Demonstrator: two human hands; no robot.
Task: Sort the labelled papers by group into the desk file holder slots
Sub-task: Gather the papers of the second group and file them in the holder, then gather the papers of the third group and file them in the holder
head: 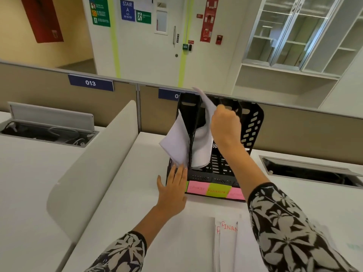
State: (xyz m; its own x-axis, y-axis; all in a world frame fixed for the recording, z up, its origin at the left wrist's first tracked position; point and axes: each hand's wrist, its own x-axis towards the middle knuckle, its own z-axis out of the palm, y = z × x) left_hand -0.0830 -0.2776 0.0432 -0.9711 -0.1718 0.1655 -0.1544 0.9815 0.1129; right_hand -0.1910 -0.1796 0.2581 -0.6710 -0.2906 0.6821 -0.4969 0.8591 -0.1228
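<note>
Head view: right hand (pixel 225 124) pinched a curled white sheet (pixel 204 138) partly inside the second slot of the black perforated file holder (pixel 253 122). Left hand (pixel 172 191) lay open, fingers flat at the holder's left front corner, possibly touching another sheet (pixel 174 142) leaning out of the first slot. Pink and green labels (pixel 214 190) lined the front edge; loose papers (pixel 227 242) lay near the desk's (pixel 121 193) front, left side bare.

We see the black perforated file holder (pixel 253 126) standing upright near the desk's far edge, against the partition, its front lip carrying pink and green sticky labels (pixel 216 190). A bent white sheet (pixel 204 148) droops in the second slot from the left, its top corner rising above the dividers. More white paper (pixel 175 143) leans out of the leftmost slot. The remaining papers (pixel 228 238) lie flat at the desk's near edge, red lettering showing on top.
</note>
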